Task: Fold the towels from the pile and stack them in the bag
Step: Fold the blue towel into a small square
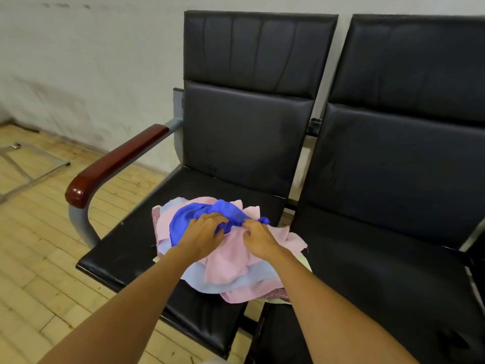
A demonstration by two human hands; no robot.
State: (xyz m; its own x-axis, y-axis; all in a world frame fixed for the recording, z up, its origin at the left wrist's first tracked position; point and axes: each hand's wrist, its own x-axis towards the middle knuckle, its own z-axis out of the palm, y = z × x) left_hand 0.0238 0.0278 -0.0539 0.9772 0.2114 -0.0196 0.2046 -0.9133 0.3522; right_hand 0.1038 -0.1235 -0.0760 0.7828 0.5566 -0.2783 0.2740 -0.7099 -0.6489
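A loose pile of towels (231, 261) in pink, light blue and pale green lies on the seat of the left black chair (123, 248). On top sits a crumpled bright blue towel (183, 219). My left hand (203, 235) has its fingers curled into the blue towel's near edge. My right hand (258, 239) pinches the same blue cloth at its right side. No bag is in view.
A second black chair (388, 271) stands joined on the right. The left chair has a red-brown armrest (115, 161) on a grey frame. Wooden floor (39, 245) lies to the left, with a metal frame (31, 164) near the white wall.
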